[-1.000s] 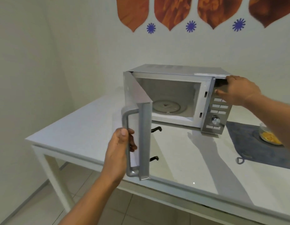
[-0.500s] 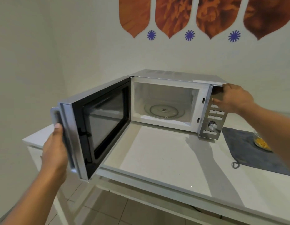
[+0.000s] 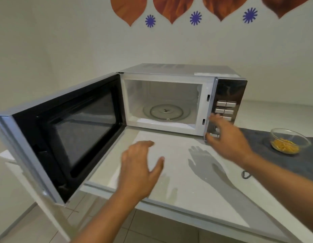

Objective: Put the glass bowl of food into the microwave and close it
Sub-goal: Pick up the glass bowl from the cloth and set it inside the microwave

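Observation:
A silver microwave (image 3: 176, 71) stands on the white table with its door (image 3: 64, 134) swung wide open to the left. Its white cavity holds only the glass turntable (image 3: 166, 112). The glass bowl (image 3: 290, 137) with yellow food sits on a grey cloth to the right of the microwave. My left hand (image 3: 140, 169) hovers open above the table in front of the cavity, holding nothing. In front of the control panel (image 3: 229, 95) my right hand (image 3: 229, 139) is open with fingers spread, well left of the bowl.
The grey cloth (image 3: 257, 137) with a hanging loop covers the table's right side. The white table (image 3: 187, 181) has its front edge near me, with tiled floor below. The open door juts out past the table's left edge. A decorated wall rises behind.
The door swung fully open. My left hand let go of its handle and moved right, over the table. My right hand left the microwave's top corner and dropped in front of the panel.

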Action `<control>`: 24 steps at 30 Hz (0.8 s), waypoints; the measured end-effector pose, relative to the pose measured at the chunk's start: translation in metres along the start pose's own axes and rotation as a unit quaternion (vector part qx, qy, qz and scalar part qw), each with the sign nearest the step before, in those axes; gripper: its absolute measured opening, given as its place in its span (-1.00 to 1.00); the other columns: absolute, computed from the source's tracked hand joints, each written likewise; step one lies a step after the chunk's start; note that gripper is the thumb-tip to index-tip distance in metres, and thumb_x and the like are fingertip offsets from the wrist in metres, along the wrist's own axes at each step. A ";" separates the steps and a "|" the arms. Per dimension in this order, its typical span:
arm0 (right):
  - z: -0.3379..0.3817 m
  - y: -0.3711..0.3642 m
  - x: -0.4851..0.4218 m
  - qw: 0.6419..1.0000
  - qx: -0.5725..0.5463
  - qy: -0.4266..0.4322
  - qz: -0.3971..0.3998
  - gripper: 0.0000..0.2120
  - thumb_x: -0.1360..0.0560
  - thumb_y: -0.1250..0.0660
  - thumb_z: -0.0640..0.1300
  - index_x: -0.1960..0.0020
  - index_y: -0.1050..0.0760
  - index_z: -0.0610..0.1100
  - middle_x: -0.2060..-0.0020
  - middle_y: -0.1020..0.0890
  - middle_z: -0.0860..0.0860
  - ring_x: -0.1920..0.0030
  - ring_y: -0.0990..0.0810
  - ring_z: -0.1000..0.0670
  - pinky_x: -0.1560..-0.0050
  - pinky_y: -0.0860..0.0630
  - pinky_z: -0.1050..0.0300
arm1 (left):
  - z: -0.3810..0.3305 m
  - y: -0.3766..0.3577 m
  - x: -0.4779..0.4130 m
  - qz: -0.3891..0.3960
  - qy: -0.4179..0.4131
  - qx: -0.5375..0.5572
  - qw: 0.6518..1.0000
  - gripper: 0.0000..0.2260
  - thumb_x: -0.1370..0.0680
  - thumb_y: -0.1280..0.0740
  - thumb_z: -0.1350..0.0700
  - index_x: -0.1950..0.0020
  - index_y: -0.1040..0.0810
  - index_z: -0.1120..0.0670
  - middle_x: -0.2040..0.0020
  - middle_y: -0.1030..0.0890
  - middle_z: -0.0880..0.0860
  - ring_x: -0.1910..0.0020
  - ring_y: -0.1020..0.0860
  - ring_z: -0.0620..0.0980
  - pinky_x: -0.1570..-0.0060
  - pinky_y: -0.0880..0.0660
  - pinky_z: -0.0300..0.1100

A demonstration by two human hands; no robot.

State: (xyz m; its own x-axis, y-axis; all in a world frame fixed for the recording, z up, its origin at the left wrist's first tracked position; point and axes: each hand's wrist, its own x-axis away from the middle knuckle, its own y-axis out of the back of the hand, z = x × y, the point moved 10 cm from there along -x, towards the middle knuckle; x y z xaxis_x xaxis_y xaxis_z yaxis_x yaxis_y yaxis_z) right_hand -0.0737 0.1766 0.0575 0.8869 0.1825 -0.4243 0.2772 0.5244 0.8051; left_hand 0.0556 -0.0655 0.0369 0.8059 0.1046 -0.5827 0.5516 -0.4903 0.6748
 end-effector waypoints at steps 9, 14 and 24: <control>-0.031 -0.110 0.077 0.977 0.027 0.087 0.191 -0.45 -0.55 -0.02 0.08 -0.45 -0.33 -0.13 -0.49 -0.33 -0.12 -0.50 -0.25 -0.08 -0.47 -0.04 0.17 | 0.008 -0.179 -0.015 0.250 0.023 -0.050 0.967 -0.40 -0.55 -0.03 -0.24 -0.52 -0.24 0.04 -0.54 -0.27 0.02 -0.53 -0.20 0.00 -0.47 -0.10 -0.13; -0.058 -0.081 0.075 0.982 -0.016 0.075 0.174 -0.45 -0.55 -0.20 0.08 -0.49 -0.26 -0.07 -0.53 -0.27 -0.02 -0.52 -0.17 -0.01 -0.48 -0.01 0.18 | 0.013 -0.197 -0.006 0.229 0.022 -0.080 0.970 -0.34 -0.52 0.07 -0.29 -0.52 -0.27 0.01 -0.54 -0.25 -0.04 -0.53 -0.19 -0.04 -0.48 -0.11 -0.10; -0.243 0.058 0.024 0.989 -0.007 -0.128 -0.070 -0.53 -0.48 -0.32 0.04 -0.34 -0.41 -0.11 -0.39 -0.42 -0.13 -0.40 -0.37 -0.14 -0.38 -0.33 -0.06 | 0.015 -0.196 -0.009 0.235 0.048 -0.053 0.969 -0.47 -0.56 -0.04 -0.20 -0.48 -0.32 -0.05 -0.51 -0.28 -0.15 -0.51 -0.19 -0.13 -0.45 -0.09 -0.16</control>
State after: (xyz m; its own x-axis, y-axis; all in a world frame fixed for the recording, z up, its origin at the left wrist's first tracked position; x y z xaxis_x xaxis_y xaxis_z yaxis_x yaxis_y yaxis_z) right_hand -0.1261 0.4133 -0.0070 0.9053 -0.1080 -0.4109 0.4001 0.5421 0.7390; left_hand -0.0628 0.0170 -0.0971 0.9872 -0.0253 -0.1576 0.1334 -0.4117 0.9015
